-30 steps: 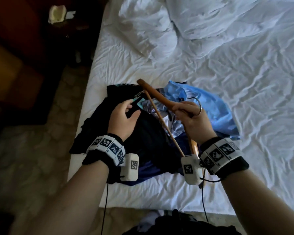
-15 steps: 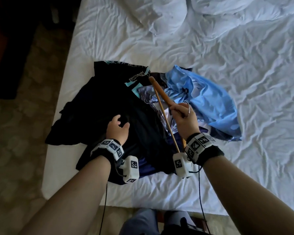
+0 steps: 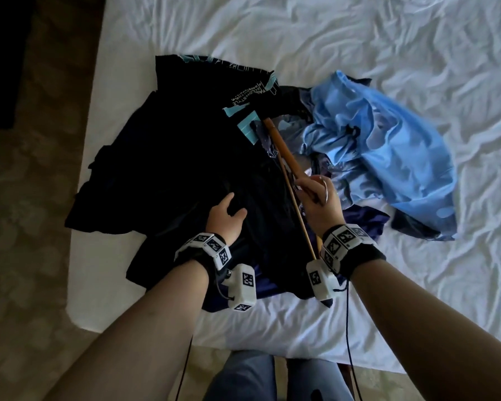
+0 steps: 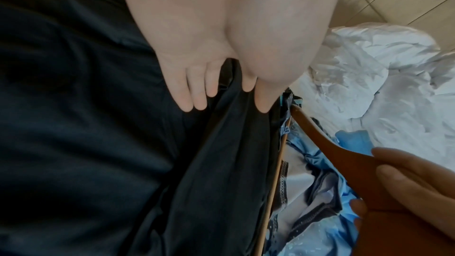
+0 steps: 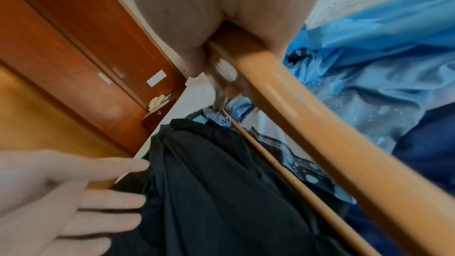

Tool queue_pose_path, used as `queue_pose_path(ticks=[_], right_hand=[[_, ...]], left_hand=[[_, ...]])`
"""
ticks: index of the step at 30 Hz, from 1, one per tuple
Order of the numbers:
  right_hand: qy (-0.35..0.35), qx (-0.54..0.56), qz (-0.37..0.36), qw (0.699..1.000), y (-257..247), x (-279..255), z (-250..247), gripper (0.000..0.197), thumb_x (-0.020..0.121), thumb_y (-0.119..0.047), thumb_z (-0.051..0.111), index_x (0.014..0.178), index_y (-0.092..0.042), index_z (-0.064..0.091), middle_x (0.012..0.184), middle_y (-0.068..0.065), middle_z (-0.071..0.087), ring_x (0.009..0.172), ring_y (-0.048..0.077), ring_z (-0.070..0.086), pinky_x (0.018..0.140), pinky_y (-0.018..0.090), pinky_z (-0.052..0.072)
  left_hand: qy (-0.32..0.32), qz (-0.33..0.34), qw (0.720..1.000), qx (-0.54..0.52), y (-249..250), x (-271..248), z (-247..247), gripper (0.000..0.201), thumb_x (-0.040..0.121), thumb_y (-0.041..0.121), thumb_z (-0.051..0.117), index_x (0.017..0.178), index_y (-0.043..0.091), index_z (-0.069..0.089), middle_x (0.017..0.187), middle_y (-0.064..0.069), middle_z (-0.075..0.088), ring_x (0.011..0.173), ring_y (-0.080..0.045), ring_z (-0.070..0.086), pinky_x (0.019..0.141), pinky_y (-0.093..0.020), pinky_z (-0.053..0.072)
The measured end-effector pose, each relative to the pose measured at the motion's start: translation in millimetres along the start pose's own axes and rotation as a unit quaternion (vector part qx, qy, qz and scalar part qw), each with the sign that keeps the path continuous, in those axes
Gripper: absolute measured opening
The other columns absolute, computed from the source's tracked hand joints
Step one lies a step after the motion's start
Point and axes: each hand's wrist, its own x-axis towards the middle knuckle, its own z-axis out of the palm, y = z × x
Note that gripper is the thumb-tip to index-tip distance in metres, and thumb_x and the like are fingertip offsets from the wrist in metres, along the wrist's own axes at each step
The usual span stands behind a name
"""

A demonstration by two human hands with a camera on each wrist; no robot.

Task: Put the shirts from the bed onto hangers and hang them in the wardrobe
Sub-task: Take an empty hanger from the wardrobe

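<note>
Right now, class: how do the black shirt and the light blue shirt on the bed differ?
The black shirt is dark with pale printed lettering; the light blue shirt is shiny and bright. The black shirt lies spread out; the light blue shirt is bunched. The left hand rests on the black shirt; no hand touches the blue. Both lie on the white bed.

The near end of the wooden hanger (image 3: 284,153) is disappearing behind the right hand (image 3: 321,204) and its wrist camera in the head view, and the hand is covering most of the metal hook (image 3: 326,192). The black shirt (image 3: 185,157) is lying over a dark blue garment (image 3: 362,224), hiding most of it. The blue shirt (image 3: 388,146) is bunching up, concealing its shape. In the right wrist view the left hand (image 5: 74,201) is blurring and running off the edge.
</note>
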Motion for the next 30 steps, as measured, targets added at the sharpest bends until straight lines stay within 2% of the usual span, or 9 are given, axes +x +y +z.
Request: queue_pose_path(ticks=[5, 9, 11, 15, 18, 23, 25, 27, 30], right_hand=[[0.003, 0.001, -0.015, 1.0, 15.0, 1.4, 0.6, 0.048, 0.089, -0.009, 0.064, 0.081, -0.056, 0.062, 0.119, 0.011, 0.053, 0.09, 0.023, 0.06, 0.08, 0.03, 0.05], [0.029, -0.002, -0.026, 0.999, 24.5, 4.5, -0.7, 0.029, 0.088, -0.006, 0.065, 0.089, -0.035, 0.066, 0.115, 0.012, 0.054, 0.092, 0.011, 0.059, 0.084, 0.018, 0.046], [0.024, -0.008, -0.034, 0.999, 27.6, 4.4, -0.6, 0.023, 0.087, -0.004, 0.064, 0.095, -0.025, 0.069, 0.115, 0.011, 0.053, 0.088, 0.001, 0.056, 0.083, 0.009, 0.043], [0.025, 0.001, -0.036, 0.999, 31.7, 9.0, -2.9, 0.019, 0.086, -0.005, 0.064, 0.097, -0.02, 0.07, 0.111, 0.011, 0.053, 0.087, -0.003, 0.056, 0.081, 0.005, 0.04], [0.017, 0.063, -0.016, 0.998, 31.0, 12.9, -6.8, 0.015, 0.084, -0.01, 0.063, 0.098, -0.006, 0.068, 0.108, 0.01, 0.055, 0.082, -0.005, 0.059, 0.078, 0.013, 0.045], [-0.022, 0.04, -0.025, 0.999, 29.1, 9.1, -18.9, 0.014, 0.081, -0.026, 0.059, 0.093, -0.027, 0.068, 0.111, 0.017, 0.056, 0.084, 0.023, 0.059, 0.082, 0.035, 0.049], [-0.035, 0.042, -0.023, 0.998, 23.6, 3.8, -24.2, 0.014, 0.085, -0.017, 0.059, 0.095, -0.02, 0.068, 0.116, 0.012, 0.053, 0.091, 0.007, 0.058, 0.086, 0.025, 0.046], [-0.034, 0.009, -0.036, 0.999, 19.7, -4.4, -28.5, 0.017, 0.089, -0.008, 0.059, 0.097, -0.02, 0.069, 0.119, 0.005, 0.047, 0.097, -0.007, 0.052, 0.088, 0.01, 0.04], [-0.016, -0.018, -0.058, 0.998, 12.3, -20.6, -31.5, 0.015, 0.087, -0.016, 0.062, 0.09, -0.03, 0.068, 0.122, 0.005, 0.048, 0.103, 0.012, 0.056, 0.094, 0.017, 0.044]], left_hand=[[-0.06, -0.015, 0.998, 0.005, 4.6, 11.4, 20.9, 0.04, 0.097, 0.025, 0.055, 0.137, 0.021, 0.052, 0.143, -0.008, 0.048, 0.124, -0.022, 0.052, 0.097, -0.025, 0.04], [-0.014, -0.033, 0.999, 0.02, 5.3, 16.8, 34.8, 0.048, 0.098, 0.027, 0.053, 0.145, 0.027, 0.043, 0.156, -0.004, 0.012, 0.132, -0.026, 0.042, 0.09, -0.022, 0.032], [0.0, -0.036, 0.999, 0.015, 4.9, 18.4, 38.8, 0.051, 0.097, 0.027, 0.054, 0.146, 0.03, 0.039, 0.158, -0.004, 0.008, 0.136, -0.027, 0.037, 0.094, -0.026, 0.034], [-0.01, -0.045, 0.998, -0.037, 9.6, 21.6, 41.3, 0.056, 0.097, 0.027, 0.057, 0.148, 0.027, 0.036, 0.156, -0.004, 0.026, 0.138, -0.025, 0.037, 0.096, -0.026, 0.035], [-0.057, -0.053, 0.995, -0.062, 15.0, 21.0, 45.6, 0.052, 0.098, 0.024, 0.056, 0.146, 0.019, 0.04, 0.152, -0.004, 0.037, 0.139, -0.023, 0.036, 0.095, -0.025, 0.032], [-0.089, -0.043, 0.995, -0.035, 10.3, 11.0, 56.2, 0.032, 0.094, 0.01, 0.058, 0.126, 0.014, 0.062, 0.133, -0.007, 0.059, 0.122, -0.02, 0.055, 0.101, -0.028, 0.043], [-0.042, -0.023, 0.997, -0.058, 11.2, 5.3, 51.2, 0.031, 0.095, 0.003, 0.053, 0.121, 0.014, 0.065, 0.128, -0.005, 0.06, 0.116, -0.014, 0.055, 0.093, -0.02, 0.041], [-0.009, -0.002, 0.995, -0.096, 20.0, -0.1, 41.4, 0.034, 0.096, 0.0, 0.049, 0.122, 0.015, 0.065, 0.13, -0.002, 0.057, 0.119, -0.012, 0.052, 0.098, -0.02, 0.039], [0.01, 0.038, 0.984, -0.172, 49.9, -11.8, 22.4, 0.036, 0.095, 0.002, 0.052, 0.127, 0.015, 0.062, 0.13, -0.009, 0.06, 0.119, -0.023, 0.057, 0.105, -0.039, 0.045]])
